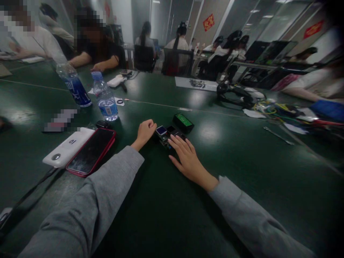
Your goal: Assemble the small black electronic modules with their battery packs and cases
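My left hand (pixel 145 133) is curled into a fist at the left side of a small black electronic device (pixel 165 140) on the table. The inside of its fingers is hidden, so I cannot tell what they hold. A small screen (pixel 161 130) with a pale frame sits on the device. My right hand (pixel 186 157) lies with its fingers stretched out over the device's right part, covering some of it. Just behind stands a black box with a green top (pixel 183 122), apart from both hands.
Left of my arms lie a red-cased phone (pixel 92 150), a white power bank (pixel 68 147) and a black cable. Two water bottles (pixel 106 100) (pixel 73 86) stand beyond. Tangled wires (pixel 268 107) and a metal rod (pixel 278 135) lie right on the dark green table (pixel 161 215). People sit around.
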Action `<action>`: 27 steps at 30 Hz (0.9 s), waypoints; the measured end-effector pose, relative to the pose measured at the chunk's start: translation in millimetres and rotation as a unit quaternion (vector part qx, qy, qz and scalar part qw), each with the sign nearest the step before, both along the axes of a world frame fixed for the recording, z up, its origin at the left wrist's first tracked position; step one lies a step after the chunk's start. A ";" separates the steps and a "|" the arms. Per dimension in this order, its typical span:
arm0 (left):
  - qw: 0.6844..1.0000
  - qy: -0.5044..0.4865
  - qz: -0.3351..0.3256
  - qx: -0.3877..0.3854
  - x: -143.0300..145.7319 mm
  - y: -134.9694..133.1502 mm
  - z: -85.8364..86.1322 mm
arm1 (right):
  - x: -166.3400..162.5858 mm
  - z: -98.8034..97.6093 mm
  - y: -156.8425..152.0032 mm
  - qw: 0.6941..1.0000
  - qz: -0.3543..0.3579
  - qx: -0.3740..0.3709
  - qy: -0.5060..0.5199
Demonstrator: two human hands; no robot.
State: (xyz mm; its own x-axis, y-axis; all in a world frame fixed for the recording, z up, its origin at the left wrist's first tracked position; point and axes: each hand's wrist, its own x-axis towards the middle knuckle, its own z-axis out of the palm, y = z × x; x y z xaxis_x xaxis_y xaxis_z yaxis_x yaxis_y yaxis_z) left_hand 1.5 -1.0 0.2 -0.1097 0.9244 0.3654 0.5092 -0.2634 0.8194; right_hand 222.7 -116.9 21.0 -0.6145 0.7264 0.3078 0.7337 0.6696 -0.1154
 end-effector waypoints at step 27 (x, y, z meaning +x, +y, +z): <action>1.000 -0.010 -0.011 -0.021 -2.2 -1.2 0.5 | 30.6 -18.1 27.8 0.928 -0.185 -0.001 0.325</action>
